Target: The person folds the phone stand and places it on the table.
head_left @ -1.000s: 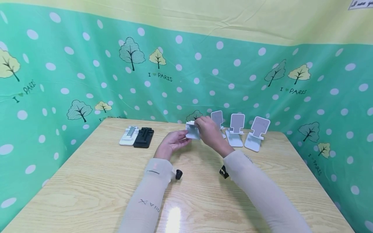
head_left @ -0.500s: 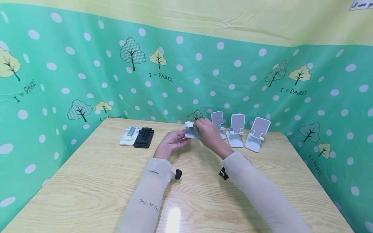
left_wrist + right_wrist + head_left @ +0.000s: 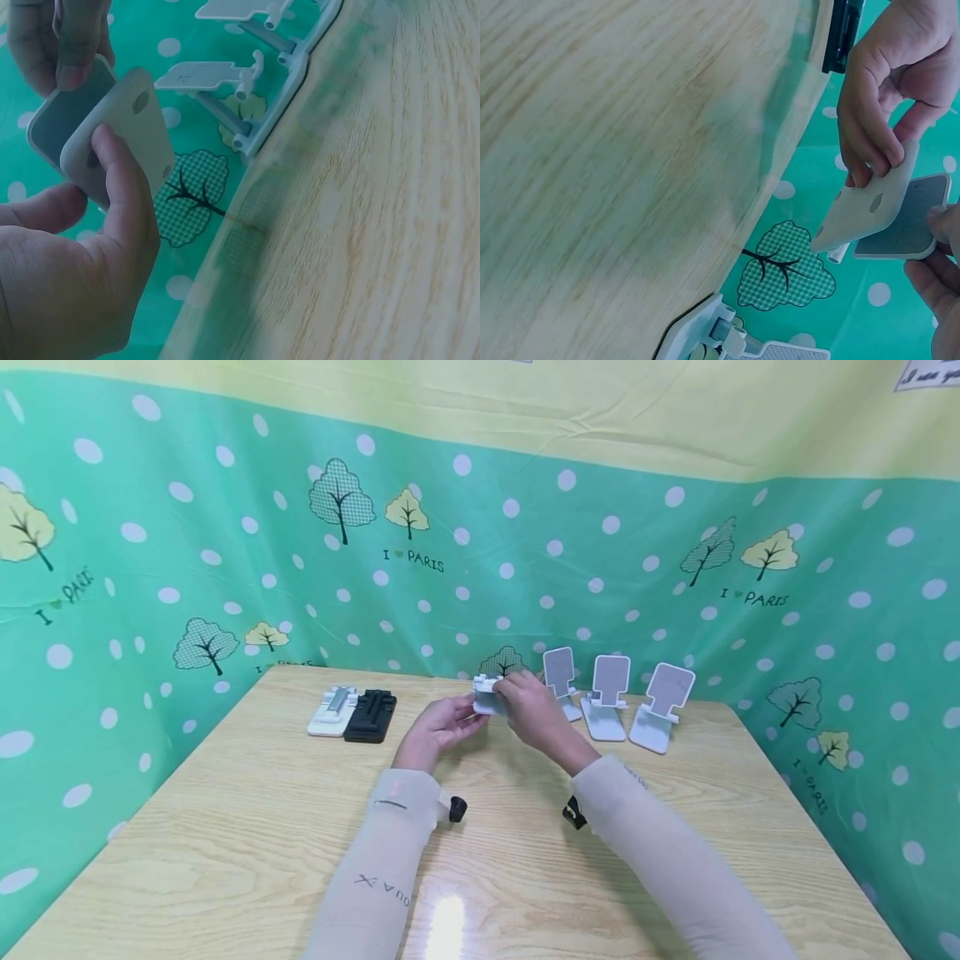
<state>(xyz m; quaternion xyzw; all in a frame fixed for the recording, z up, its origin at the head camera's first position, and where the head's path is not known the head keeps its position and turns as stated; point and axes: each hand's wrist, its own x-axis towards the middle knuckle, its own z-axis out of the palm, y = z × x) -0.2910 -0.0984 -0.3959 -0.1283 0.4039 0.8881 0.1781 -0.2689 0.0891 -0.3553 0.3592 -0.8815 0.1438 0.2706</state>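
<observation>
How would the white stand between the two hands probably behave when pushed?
The white stand would probably feel stiff, because both halves look flat and unbent. It might swing further shut, since the halves spread at an angle. It may be light: the left hand and right hand hold it only near its edges.

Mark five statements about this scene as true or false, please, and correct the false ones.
1. The left hand and the right hand hold the same stand. True.
2. In the head view, three unfolded stands are to the right of both hands. True.
3. The black stand is unfolded. False: the black stand is folded.
4. In the head view, the folded white stand is right of the black one. False: the white stand is left of it.
5. The curtain has printed trees. True.
</observation>
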